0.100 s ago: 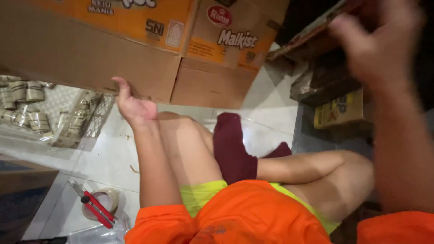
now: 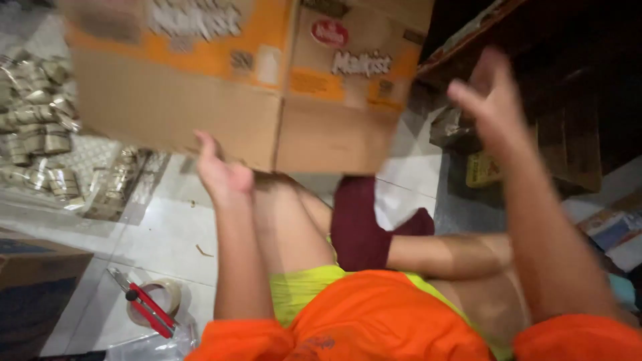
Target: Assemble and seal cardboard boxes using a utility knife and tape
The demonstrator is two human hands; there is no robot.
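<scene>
I sit cross-legged on a white tiled floor in an orange shirt and dark red socks. A big brown and orange cardboard box (image 2: 221, 80) stands in front of my knees. My left hand (image 2: 221, 170) is open, palm up, just under the box's lower edge. My right hand (image 2: 491, 93) is raised to the right of the box with fingers spread and nothing in it, in front of a dark wooden shelf (image 2: 535, 60).
Clear bags of small tan packets (image 2: 40, 127) lie on the floor at the left. A roll of clear tape (image 2: 157, 297) and a red-handled cutter (image 2: 144, 304) lie near my left elbow. Another carton (image 2: 33, 287) sits at bottom left. A yellow package (image 2: 483, 168) rests under the shelf.
The view has shifted, so the box looms nearer and lower. My right hand has dropped from the top right toward the box's right side. My left hand stays low by the box.
</scene>
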